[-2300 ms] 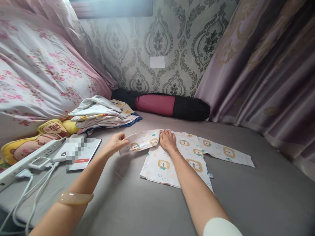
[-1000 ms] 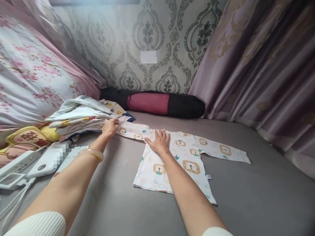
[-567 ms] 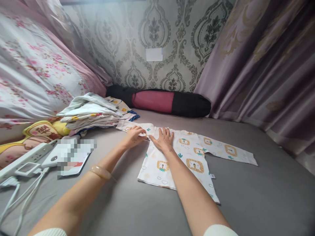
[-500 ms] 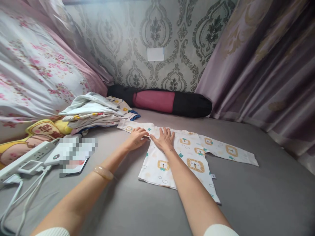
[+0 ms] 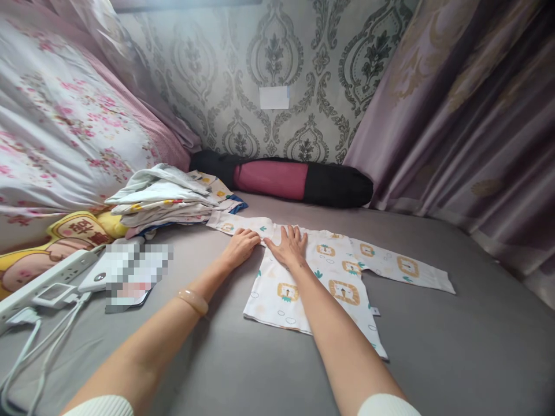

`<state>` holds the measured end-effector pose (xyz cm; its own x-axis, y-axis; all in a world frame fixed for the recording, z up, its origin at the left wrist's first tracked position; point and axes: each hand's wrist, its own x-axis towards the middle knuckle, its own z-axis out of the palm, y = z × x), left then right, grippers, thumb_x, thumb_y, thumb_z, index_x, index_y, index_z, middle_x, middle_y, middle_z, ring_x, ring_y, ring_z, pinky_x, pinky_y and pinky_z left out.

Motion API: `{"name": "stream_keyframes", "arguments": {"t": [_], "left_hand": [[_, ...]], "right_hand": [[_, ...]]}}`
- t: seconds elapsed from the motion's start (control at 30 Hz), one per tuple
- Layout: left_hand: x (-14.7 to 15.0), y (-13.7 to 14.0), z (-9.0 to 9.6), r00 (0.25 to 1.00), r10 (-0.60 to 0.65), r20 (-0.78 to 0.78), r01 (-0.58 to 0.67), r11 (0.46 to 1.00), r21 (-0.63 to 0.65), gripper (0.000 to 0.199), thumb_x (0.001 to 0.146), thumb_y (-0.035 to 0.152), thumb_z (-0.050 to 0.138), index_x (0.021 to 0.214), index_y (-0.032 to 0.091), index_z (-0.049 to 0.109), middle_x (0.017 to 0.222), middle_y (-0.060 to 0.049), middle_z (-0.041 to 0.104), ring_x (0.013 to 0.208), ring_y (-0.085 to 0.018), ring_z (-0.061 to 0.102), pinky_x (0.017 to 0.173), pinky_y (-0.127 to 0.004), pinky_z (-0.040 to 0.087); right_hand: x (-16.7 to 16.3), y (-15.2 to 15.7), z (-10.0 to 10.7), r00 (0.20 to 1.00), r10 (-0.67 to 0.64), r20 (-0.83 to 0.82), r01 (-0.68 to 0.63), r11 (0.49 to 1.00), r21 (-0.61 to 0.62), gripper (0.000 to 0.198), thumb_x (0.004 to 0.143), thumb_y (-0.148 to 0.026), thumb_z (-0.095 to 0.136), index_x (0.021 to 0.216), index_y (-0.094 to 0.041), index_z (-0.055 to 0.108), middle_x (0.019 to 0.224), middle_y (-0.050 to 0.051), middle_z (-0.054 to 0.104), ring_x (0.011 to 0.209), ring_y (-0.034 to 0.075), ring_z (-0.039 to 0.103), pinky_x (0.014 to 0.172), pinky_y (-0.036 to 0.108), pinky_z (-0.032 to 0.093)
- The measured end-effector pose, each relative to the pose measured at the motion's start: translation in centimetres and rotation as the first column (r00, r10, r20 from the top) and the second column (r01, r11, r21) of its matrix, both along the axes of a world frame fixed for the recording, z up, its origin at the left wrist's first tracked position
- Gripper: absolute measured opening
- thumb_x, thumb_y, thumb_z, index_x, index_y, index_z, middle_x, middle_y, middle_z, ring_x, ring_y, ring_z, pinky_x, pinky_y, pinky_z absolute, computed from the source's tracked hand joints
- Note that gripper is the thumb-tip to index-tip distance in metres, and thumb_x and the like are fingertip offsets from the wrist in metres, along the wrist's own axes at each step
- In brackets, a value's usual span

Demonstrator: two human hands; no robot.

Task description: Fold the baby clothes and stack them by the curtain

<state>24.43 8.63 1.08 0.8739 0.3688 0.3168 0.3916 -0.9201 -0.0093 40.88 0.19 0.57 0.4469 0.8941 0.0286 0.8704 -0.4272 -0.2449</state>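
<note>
A small white long-sleeved shirt [image 5: 318, 274] printed with lion faces and green leaves lies spread on the grey sheet, both sleeves stretched out sideways. My right hand [image 5: 288, 245] rests flat on its upper left part with the fingers apart, so the cloth beneath is hidden. Just beside it, my left hand [image 5: 243, 247] has its fingers curled over the lower edge of the left sleeve near the armpit. Its fingertips are partly hidden. A pale bangle [image 5: 193, 301] circles my left forearm. A small tag sticks out at the shirt's right side seam.
Folded clothes are piled [image 5: 167, 196] at the back left. A black and dark red roll-shaped bag [image 5: 281, 180] lies along the wall. On the left are a yellow cushion [image 5: 65, 242], a white power strip [image 5: 47, 283] with cables, and a partly blurred flat device [image 5: 134, 289]. Curtains hang at right.
The left hand has turned slightly, its fingers now lower over the sleeve edge, and the left forearm has shifted a little right. The right hand and shirt look nearly the same.
</note>
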Motion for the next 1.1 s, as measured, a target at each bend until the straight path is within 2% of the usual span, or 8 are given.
{"name": "stream_keyframes", "arguments": {"t": [0.1, 0.2, 0.3, 0.5, 0.63, 0.73, 0.9, 1.1], "left_hand": [[0.7, -1.3, -0.1, 0.986, 0.157, 0.057, -0.153, 0.986, -0.062, 0.02, 0.088, 0.016, 0.045, 0.09, 0.02, 0.064, 0.095, -0.007, 0.068, 0.094, -0.023, 0.058, 0.085, -0.038, 0.037], [1.9, -3.1, -0.4, 0.924, 0.364, 0.115, -0.351, 0.929, -0.119, 0.022, 0.091, 0.025, 0.043, 0.089, 0.019, 0.065, 0.093, -0.008, 0.067, 0.094, -0.024, 0.058, 0.084, -0.037, 0.039], [2.8, -4.3, -1.0, 0.889, 0.43, 0.157, -0.414, 0.902, -0.125, 0.03, 0.095, 0.036, 0.039, 0.098, 0.02, 0.065, 0.102, -0.01, 0.064, 0.099, -0.025, 0.055, 0.084, -0.038, 0.04], [2.8, -4.3, -2.0, 0.87, 0.432, 0.239, -0.409, 0.901, -0.142, 0.025, 0.09, 0.039, 0.051, 0.106, 0.025, 0.065, 0.11, -0.01, 0.062, 0.105, -0.028, 0.054, 0.091, -0.044, 0.04], [2.7, -3.7, -2.5, 0.938, 0.189, 0.29, -0.17, 0.981, -0.088, 0.028, 0.092, 0.023, 0.044, 0.114, 0.024, 0.062, 0.127, -0.008, 0.061, 0.125, -0.026, 0.048, 0.107, -0.045, 0.033], [2.8, -3.4, -2.8, 0.957, 0.103, 0.272, -0.069, 0.989, -0.133, 0.032, 0.093, 0.018, 0.039, 0.116, 0.021, 0.062, 0.127, -0.008, 0.062, 0.128, -0.024, 0.049, 0.108, -0.041, 0.036], [3.2, -3.7, -2.8, 0.961, 0.194, 0.197, -0.162, 0.972, -0.17, 0.034, 0.092, 0.022, 0.042, 0.121, 0.02, 0.059, 0.132, -0.01, 0.06, 0.128, -0.026, 0.05, 0.11, -0.044, 0.036], [3.2, -4.1, -2.2, 0.956, 0.233, 0.181, -0.206, 0.966, -0.155, 0.032, 0.091, 0.023, 0.043, 0.118, 0.02, 0.059, 0.13, -0.011, 0.06, 0.126, -0.025, 0.052, 0.109, -0.041, 0.038]], "right_hand": [[0.0, -0.1, -0.1, 1.0, 0.009, 0.001, -0.009, 1.0, 0.003, 0.085, 0.088, -0.073, 0.018, 0.15, -0.017, 0.03, 0.157, 0.013, 0.024, 0.145, 0.032, 0.007, 0.112, 0.053, -0.002], [0.2, -0.1, -0.1, 1.0, 0.023, -0.008, -0.023, 1.0, 0.007, 0.085, 0.088, -0.073, 0.02, 0.15, -0.016, 0.03, 0.157, 0.013, 0.024, 0.145, 0.033, 0.008, 0.113, 0.054, -0.001], [0.8, 0.2, 0.3, 0.998, 0.047, -0.029, -0.046, 0.999, 0.02, 0.075, 0.092, -0.067, 0.024, 0.146, -0.017, 0.038, 0.154, 0.014, 0.031, 0.143, 0.034, 0.015, 0.112, 0.056, 0.005], [2.6, 3.2, 2.4, 0.997, 0.065, -0.038, -0.063, 0.997, 0.033, 0.045, 0.099, -0.035, 0.028, 0.12, -0.021, 0.065, 0.128, 0.014, 0.058, 0.123, 0.03, 0.044, 0.104, 0.048, 0.025], [3.3, 5.7, 2.9, 0.99, 0.119, -0.081, -0.118, 0.993, 0.011, 0.037, 0.098, -0.03, 0.036, 0.122, -0.03, 0.064, 0.131, 0.008, 0.057, 0.124, 0.027, 0.043, 0.099, 0.04, 0.032], [3.4, 6.9, 2.6, 0.986, 0.13, -0.106, -0.131, 0.991, -0.005, 0.032, 0.097, -0.032, 0.041, 0.12, -0.033, 0.064, 0.131, 0.005, 0.057, 0.124, 0.026, 0.044, 0.098, 0.039, 0.034], [3.1, 7.7, 1.8, 0.988, 0.097, -0.117, -0.097, 0.995, 0.003, 0.024, 0.093, -0.033, 0.05, 0.11, -0.027, 0.066, 0.125, 0.006, 0.059, 0.121, 0.025, 0.046, 0.097, 0.037, 0.035], [2.4, 7.5, 0.4, 0.997, 0.003, -0.079, 0.004, 0.996, 0.09, 0.028, 0.097, -0.029, 0.04, 0.114, -0.023, 0.061, 0.128, 0.009, 0.055, 0.122, 0.025, 0.042, 0.099, 0.036, 0.032]]}}
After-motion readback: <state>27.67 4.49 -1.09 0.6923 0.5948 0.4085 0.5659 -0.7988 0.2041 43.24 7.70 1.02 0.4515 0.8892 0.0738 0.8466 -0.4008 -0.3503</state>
